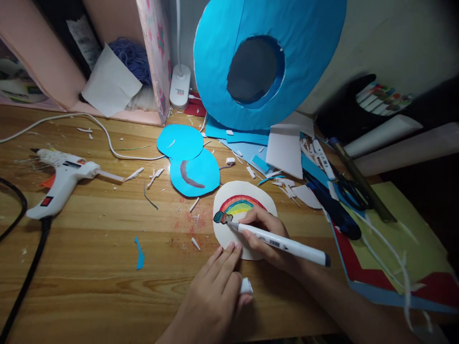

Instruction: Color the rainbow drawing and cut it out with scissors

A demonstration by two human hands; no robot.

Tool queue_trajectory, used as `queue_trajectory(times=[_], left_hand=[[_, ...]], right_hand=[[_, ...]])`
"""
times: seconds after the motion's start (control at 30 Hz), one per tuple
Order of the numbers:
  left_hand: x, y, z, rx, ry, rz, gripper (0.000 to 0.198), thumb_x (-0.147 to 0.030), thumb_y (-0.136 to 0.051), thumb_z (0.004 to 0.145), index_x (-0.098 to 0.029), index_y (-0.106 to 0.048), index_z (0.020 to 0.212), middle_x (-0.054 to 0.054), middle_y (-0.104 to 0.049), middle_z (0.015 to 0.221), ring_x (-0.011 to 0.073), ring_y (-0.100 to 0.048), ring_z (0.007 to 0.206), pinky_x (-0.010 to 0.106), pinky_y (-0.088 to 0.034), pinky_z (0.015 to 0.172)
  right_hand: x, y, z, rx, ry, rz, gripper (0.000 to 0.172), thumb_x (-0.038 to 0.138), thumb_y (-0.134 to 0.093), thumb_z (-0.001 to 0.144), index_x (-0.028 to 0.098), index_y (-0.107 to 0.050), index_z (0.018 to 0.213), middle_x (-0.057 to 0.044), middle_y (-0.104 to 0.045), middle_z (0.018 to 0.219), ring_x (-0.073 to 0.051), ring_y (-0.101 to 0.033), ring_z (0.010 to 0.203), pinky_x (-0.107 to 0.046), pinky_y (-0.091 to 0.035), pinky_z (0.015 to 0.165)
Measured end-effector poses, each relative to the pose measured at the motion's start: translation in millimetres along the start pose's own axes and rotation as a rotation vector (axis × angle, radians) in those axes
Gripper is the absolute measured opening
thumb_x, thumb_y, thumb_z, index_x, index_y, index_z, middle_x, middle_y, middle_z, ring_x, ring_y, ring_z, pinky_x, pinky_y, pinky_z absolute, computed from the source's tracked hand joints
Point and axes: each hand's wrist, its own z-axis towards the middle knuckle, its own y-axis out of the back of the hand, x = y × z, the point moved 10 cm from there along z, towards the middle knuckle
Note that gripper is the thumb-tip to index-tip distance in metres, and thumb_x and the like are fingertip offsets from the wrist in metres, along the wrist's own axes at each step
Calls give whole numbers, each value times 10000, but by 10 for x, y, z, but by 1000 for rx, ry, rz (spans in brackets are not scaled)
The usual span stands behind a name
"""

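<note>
My right hand (267, 234) grips a white marker (287, 245) with a dark end. Its tip touches a small dark-outlined, partly coloured cloud shape at the left foot of a rainbow drawing (238, 203). The drawing is on a rounded white paper cutout (225, 191) lying flat on the table. My left hand (215, 286) rests its fingertips on the cutout's lower edge. Tucked between its thumb and curled finger is a white marker cap (246, 285). Just beyond the cutout lie two joined blue discs (195, 174), one bearing a dark curved stroke.
A glue gun (64, 177) lies at left with its black cord. Behind stands a big blue ring (215, 62), near a white power strip (180, 88). At right are a dark-handled cutter (333, 205), scissors (355, 191) and coloured sheets (390, 248). Paper scraps litter the wooden table (89, 282).
</note>
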Motion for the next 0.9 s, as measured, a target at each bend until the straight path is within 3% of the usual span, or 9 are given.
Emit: queue_trajectory(times=[0.17,0.53,0.67,0.77,0.9], left_hand=[[-8,-17,8,27,-2,1,260,-232,-380,970,-129,-584,846,190,-597,1262,243,-506,1241,387,-476,995],[0,-11,11,24,5,9,270,-227,-361,975,-134,-574,838,189,-597,1263,239,-510,1239,387,-489,985],[-13,1,21,5,-18,33,303,-234,-339,981,-140,-575,816,188,-603,1254,234,-525,1226,377,-495,975],[-11,-2,25,15,-31,81,282,-232,-345,982,-121,-602,949,166,-609,1254,211,-543,1208,349,-490,976],[-46,6,24,6,-96,132,280,-187,-353,977,-100,-586,1105,135,-598,1277,198,-529,1218,320,-450,1008]], right_hand=[[-61,74,-16,-58,-55,38,131,323,-558,844,208,-506,811,-1,-566,702,-150,-539,605,-252,-421,544],[-115,71,-27,-30,-60,101,139,333,-550,870,207,-515,822,15,-546,723,-133,-521,623,-233,-400,552],[-138,283,26,-134,-60,146,145,347,-581,855,211,-543,820,28,-526,689,-121,-508,599,-221,-399,532],[-115,565,124,-224,-33,182,140,357,-596,843,223,-581,878,12,-564,741,-129,-535,638,-228,-425,552],[-240,651,218,-97,-105,148,193,363,-700,760,212,-586,798,-2,-595,735,-137,-535,630,-235,-409,529]])
